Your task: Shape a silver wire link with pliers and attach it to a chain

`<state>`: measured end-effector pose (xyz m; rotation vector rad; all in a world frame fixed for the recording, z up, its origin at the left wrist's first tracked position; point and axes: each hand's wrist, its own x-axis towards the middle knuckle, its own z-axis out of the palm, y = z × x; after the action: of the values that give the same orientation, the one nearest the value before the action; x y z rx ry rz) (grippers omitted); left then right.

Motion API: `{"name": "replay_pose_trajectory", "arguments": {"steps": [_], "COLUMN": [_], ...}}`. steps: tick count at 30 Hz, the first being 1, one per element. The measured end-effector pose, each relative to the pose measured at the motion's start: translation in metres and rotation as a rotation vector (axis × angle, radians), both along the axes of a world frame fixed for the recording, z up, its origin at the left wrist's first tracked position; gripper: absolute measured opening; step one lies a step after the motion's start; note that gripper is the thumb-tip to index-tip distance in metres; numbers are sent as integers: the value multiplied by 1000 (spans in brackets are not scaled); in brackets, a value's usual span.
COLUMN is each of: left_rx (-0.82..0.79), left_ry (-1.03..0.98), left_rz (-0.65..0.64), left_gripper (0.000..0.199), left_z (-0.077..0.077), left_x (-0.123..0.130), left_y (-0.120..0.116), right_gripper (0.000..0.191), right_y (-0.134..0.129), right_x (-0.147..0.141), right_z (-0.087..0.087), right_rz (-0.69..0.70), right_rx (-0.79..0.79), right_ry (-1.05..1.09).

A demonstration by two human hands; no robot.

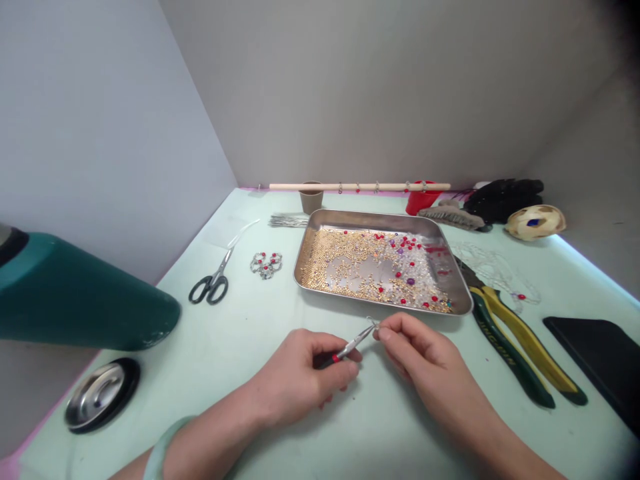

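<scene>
Near the front of the tray, my left hand is closed around small needle-nose pliers with a red and dark handle. Their pointed tips meet a tiny loop of wire. My right hand pinches this wire between thumb and fingertips, which cover most of it. Just beyond both hands stands a metal tray of gold, clear and red beads. On the left lies a wire piece with red beads.
Scissors, a green bottle and a metal lid are at left. To the right lie large pliers, a black flat object and clear strands. Behind are a wooden rod, cups and a brush.
</scene>
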<state>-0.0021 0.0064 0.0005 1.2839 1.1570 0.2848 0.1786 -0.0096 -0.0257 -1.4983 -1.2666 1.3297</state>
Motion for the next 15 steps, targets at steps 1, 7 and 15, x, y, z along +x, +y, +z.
{"name": "replay_pose_trajectory", "arguments": {"steps": [1, 7, 15], "left_rx": [-2, -2, 23], "left_ry": [1, -5, 34], "left_rz": [2, -6, -23], "left_gripper": [32, 31, 30], "left_z": [0, -1, 1], "left_x": [0, -1, -1], "left_y": [0, -1, 0], "right_gripper": [24, 24, 25], "right_y": [0, 0, 1], "right_x": [0, 1, 1], "right_z": [0, 3, -1], "right_rz": [-4, 0, 20], "right_rx": [-3, -29, -123], "right_ry": [10, 55, 233]}}
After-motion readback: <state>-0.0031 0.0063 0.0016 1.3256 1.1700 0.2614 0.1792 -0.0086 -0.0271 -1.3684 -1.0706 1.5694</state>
